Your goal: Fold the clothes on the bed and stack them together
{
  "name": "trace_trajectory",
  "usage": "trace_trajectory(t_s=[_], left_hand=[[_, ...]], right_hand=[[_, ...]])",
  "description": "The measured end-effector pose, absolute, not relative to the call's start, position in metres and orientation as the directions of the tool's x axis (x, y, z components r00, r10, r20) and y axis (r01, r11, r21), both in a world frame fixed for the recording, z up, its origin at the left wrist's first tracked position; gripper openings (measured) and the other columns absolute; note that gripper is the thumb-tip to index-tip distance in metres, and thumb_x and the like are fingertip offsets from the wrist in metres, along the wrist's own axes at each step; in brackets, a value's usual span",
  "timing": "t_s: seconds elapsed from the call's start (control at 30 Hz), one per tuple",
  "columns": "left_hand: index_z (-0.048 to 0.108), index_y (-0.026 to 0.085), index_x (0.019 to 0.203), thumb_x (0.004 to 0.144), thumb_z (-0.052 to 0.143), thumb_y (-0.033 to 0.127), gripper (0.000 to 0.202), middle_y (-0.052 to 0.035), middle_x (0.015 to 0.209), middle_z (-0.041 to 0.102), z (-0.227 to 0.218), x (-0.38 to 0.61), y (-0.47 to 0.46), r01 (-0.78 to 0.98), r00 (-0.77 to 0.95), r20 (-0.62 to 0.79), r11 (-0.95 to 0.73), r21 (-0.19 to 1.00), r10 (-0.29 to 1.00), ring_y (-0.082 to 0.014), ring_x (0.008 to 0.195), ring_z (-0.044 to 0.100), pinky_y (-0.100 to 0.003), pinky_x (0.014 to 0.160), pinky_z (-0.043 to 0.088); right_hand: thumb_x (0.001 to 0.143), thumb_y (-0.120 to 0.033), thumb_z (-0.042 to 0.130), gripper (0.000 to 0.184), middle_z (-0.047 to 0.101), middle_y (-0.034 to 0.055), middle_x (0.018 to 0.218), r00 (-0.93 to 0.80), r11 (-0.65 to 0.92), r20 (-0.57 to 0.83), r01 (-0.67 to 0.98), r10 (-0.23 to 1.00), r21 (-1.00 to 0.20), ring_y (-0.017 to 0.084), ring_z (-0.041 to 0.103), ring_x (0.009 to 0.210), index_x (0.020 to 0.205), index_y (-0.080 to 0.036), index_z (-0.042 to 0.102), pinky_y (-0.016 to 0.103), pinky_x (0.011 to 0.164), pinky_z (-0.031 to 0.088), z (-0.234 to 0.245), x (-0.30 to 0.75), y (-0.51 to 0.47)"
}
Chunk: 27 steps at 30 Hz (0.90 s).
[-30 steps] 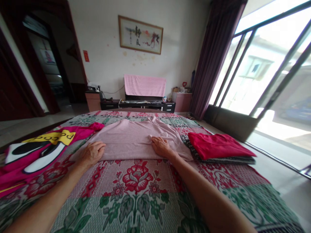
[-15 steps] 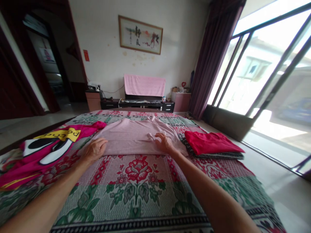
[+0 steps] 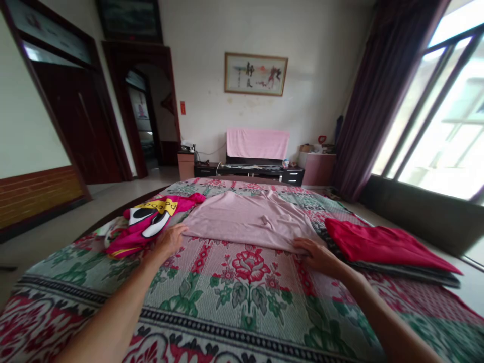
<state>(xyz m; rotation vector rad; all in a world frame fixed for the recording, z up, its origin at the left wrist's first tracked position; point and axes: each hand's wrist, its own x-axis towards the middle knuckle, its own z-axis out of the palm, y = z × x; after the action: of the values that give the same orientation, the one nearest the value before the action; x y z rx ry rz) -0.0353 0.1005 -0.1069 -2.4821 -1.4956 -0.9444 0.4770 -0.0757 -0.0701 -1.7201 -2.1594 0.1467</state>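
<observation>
Both my hands are down at the near edge of the pale pink garment [image 3: 242,217], spread across the flowered cloth [image 3: 249,269]!
My left hand [image 3: 174,239] touches its near left corner, my right hand [image 3: 315,253] its near right, fingers bent; whether either grip is closed on the fabric, I cannot tell. And what a bench [image 3: 113,214] under that cloth: curved dark rim, red roses, green leaves! Magenta garment [image 3: 132,237] to my left, folded red cloth [image 3: 381,244] on dark fabric [image 3: 416,275] to my right. Beyond, low black cabinets [image 3: 293,176], a pink cover [image 3: 257,143], a framed picture [image 3: 257,74] on the pale wall; purple curtain [image 3: 389,101] beside the bright window [image 3: 434,116].
</observation>
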Motion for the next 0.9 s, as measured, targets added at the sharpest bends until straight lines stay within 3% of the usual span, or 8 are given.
trace_trajectory(t_s=[0.13, 0.27, 0.43, 0.6, 0.9], left_hand=[[0.072, 0.02, 0.093, 0.078, 0.039, 0.018, 0.036, -0.0073, 0.108, 0.071, -0.109, -0.032, 0.105, 0.812, 0.342, 0.577, -0.542, 0.216, 0.742, -0.0208, 0.103, 0.064, -0.036, 0.099, 0.048], [0.07, 0.019, 0.091, 0.082, 0.037, 0.019, 0.034, -0.0074, 0.105, 0.071, -0.102, -0.028, 0.107, 0.812, 0.369, 0.556, -0.549, 0.197, 0.745, -0.0202, 0.096, 0.066, -0.034, 0.093, 0.05], [0.066, 0.02, 0.099, 0.085, 0.036, 0.019, 0.034, -0.0054, 0.099, 0.073, -0.094, -0.026, 0.104, 0.869, 0.238, 0.531, -0.423, 0.257, 0.813, -0.0185, 0.092, 0.067, -0.029, 0.088, 0.049], [0.067, 0.022, 0.101, 0.085, 0.036, 0.019, 0.035, -0.0025, 0.1, 0.074, -0.082, -0.023, 0.096, 0.9, 0.155, 0.513, -0.335, 0.279, 0.844, -0.0171, 0.09, 0.068, -0.025, 0.082, 0.048], [0.07, 0.022, 0.078, 0.079, 0.04, 0.023, 0.03, -0.0026, 0.078, 0.074, -0.068, -0.033, 0.084, 0.937, 0.044, 0.568, -0.232, 0.262, 0.822, -0.0183, 0.072, 0.066, -0.025, 0.067, 0.043]], right_hand=[[0.058, -0.008, 0.043, 0.061, 0.061, 0.0116, 0.129, -0.152, 0.235, 0.278, 0.927, 0.948, -0.294, 0.024, 0.055, 0.122, 0.112, -0.016, 0.068, 0.042, 0.108, 0.037, -0.076, 0.482, -0.072], [0.067, -0.007, 0.038, 0.051, 0.065, 0.0103, 0.122, -0.092, 0.184, 0.355, 0.955, 0.93, -0.234, 0.022, 0.058, 0.117, 0.108, -0.016, 0.069, 0.039, 0.104, 0.04, -0.079, 0.476, -0.071], [0.078, -0.011, 0.034, 0.043, 0.07, 0.0088, 0.103, -0.061, 0.141, 0.396, 0.975, 0.916, -0.175, 0.021, 0.064, 0.097, 0.103, -0.018, 0.068, 0.035, 0.089, 0.046, -0.069, 0.47, -0.072], [0.079, -0.01, 0.035, 0.036, 0.07, 0.0069, 0.093, -0.078, 0.123, 0.317, 0.984, 0.945, -0.127, 0.019, 0.065, 0.088, 0.094, -0.019, 0.067, 0.028, 0.079, 0.045, -0.048, 0.466, -0.077], [0.078, -0.01, 0.039, 0.035, 0.072, 0.0059, 0.092, -0.063, 0.07, 0.084, 0.995, 0.994, -0.074, 0.018, 0.066, 0.088, 0.091, -0.02, 0.071, 0.027, 0.079, 0.044, -0.023, 0.457, -0.085]])
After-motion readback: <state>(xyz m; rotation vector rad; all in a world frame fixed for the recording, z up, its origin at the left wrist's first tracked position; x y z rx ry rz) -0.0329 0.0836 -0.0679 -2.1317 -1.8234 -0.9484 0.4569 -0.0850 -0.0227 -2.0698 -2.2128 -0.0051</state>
